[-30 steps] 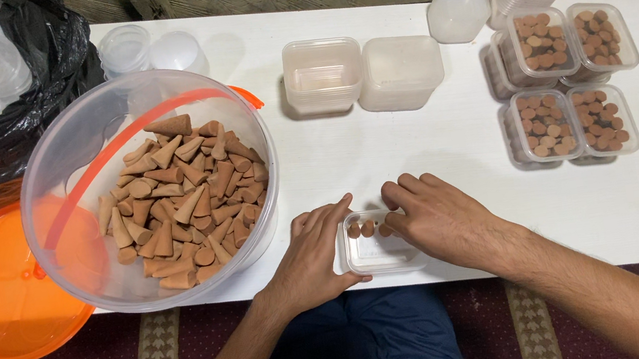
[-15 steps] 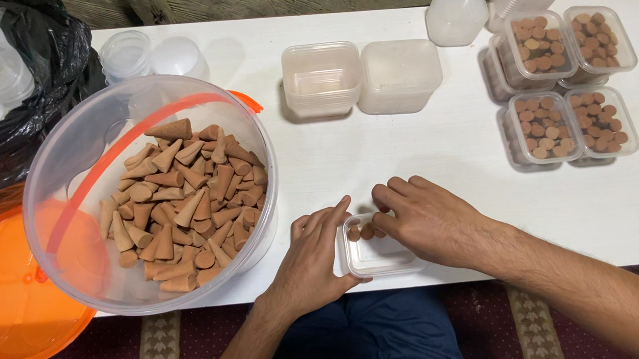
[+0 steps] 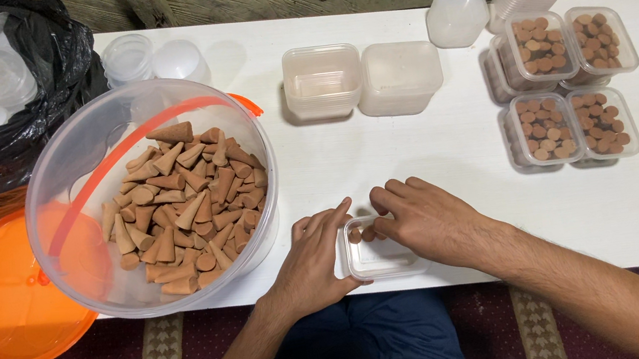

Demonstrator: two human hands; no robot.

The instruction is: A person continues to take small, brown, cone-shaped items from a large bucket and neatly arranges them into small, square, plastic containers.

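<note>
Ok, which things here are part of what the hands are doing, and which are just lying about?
In use:
left hand
right hand
small clear tray
brown cones in it
big tub of cones

Lying about:
orange lid
four filled trays
empty containers
black bag of lids

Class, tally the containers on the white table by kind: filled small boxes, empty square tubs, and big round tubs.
Filled small boxes: 4
Empty square tubs: 2
Big round tub: 1
Total: 7
</note>
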